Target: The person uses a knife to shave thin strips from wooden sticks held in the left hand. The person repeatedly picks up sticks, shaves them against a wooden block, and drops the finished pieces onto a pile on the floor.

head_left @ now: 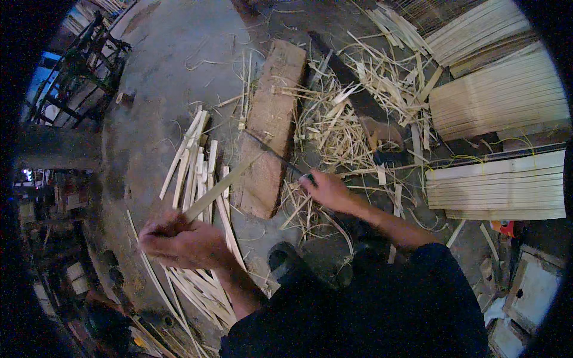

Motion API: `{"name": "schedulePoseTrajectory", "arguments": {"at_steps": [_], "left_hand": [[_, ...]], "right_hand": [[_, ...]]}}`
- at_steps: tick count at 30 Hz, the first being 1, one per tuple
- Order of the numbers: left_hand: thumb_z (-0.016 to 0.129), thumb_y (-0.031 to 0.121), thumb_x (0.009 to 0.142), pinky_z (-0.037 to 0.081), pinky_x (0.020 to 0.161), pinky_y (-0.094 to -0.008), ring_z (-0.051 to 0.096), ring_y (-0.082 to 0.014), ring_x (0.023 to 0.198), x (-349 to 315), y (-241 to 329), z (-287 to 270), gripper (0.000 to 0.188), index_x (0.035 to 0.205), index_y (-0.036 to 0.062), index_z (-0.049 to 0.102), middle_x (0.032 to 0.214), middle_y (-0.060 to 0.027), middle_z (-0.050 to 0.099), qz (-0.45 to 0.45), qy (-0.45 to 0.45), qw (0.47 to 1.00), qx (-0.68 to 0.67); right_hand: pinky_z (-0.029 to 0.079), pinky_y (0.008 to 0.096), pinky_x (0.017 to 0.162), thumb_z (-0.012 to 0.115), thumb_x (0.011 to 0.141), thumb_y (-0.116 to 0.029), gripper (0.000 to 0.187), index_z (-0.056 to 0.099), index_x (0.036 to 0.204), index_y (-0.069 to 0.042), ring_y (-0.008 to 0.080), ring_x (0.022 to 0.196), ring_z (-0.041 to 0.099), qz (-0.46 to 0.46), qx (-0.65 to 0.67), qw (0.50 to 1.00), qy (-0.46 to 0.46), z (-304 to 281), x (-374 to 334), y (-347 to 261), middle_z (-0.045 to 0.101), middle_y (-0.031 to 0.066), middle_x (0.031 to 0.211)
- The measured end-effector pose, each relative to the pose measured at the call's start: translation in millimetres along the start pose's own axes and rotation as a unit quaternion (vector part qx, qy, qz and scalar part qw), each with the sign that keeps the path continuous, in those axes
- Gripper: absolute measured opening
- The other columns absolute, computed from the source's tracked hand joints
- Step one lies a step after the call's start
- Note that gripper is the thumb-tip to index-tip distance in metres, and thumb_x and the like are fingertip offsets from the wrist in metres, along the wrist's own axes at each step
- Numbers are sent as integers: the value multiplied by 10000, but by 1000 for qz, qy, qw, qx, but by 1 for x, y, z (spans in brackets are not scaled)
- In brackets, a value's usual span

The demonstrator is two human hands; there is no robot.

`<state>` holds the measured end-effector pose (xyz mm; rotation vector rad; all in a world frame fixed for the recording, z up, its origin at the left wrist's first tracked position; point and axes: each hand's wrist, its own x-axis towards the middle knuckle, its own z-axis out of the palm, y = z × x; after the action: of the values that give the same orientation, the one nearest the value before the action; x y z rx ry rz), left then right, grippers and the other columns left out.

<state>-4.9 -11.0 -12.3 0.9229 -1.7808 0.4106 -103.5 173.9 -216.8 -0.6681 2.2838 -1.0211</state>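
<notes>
My left hand (pixel 186 243) is closed around one end of a flat pale wooden strip (pixel 216 190). The strip slants up and right, its far end at the wooden block (pixel 270 128). In my right hand (pixel 327 190) is the dark handle of a knife (pixel 276 156). Its long thin blade crosses the block to the upper left and lies at or over the strip's far end; whether it touches is unclear. The block is a long, thick, rough plank on the floor, with slivers on its upper part. Cut strips (pixel 202 160) lie left of it.
A heap of thin shavings (pixel 343 134) spreads right of the block, with a dark-bladed handsaw (pixel 352 80) across it. Bundles of slats (pixel 498 89) stand at the right. More strips (pixel 200 292) lie below my left hand. A dark metal frame (pixel 77 77) is at the far left.
</notes>
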Motion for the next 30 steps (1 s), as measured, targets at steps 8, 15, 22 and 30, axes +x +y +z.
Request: {"name": "schedulePoseTrajectory", "arguments": {"at_steps": [8, 15, 22, 30], "left_hand": [[504, -26, 768, 389, 526, -290, 469, -176, 588, 22, -28, -14, 167, 847, 57, 383, 710, -45, 442, -95, -30, 995, -3], [389, 230, 984, 393, 596, -292, 421, -157, 628, -6, -16, 8, 236, 824, 56, 392, 696, -37, 397, -181, -27, 969, -168], [324, 302, 1008, 370, 636, -277, 372, -148, 661, -7, 22, -7, 303, 839, 60, 392, 750, -21, 376, -378, -46, 854, -354], [341, 201, 994, 404, 639, -287, 421, -151, 679, -5, 18, -4, 190, 898, 47, 397, 797, -43, 428, -258, -110, 944, -175]], "right_hand": [[385, 287, 435, 426, 948, -422, 411, 529, 959, -24, 127, 461, 473, 88, 184, 979, 6, 4, -5, -1, 493, 42, 601], [441, 436, 579, 499, 916, -371, 401, 502, 1043, 10, 388, 649, 596, -99, 105, 987, -64, -34, -46, -93, 568, 235, 685], [489, 442, 620, 563, 877, -377, 379, 524, 1085, -63, 391, 721, 624, -224, 136, 963, -58, -13, -57, -117, 619, 217, 785], [485, 449, 665, 537, 889, -399, 419, 520, 1113, -45, 408, 771, 619, -115, 94, 988, -34, -11, -34, -76, 627, 233, 816]]}}
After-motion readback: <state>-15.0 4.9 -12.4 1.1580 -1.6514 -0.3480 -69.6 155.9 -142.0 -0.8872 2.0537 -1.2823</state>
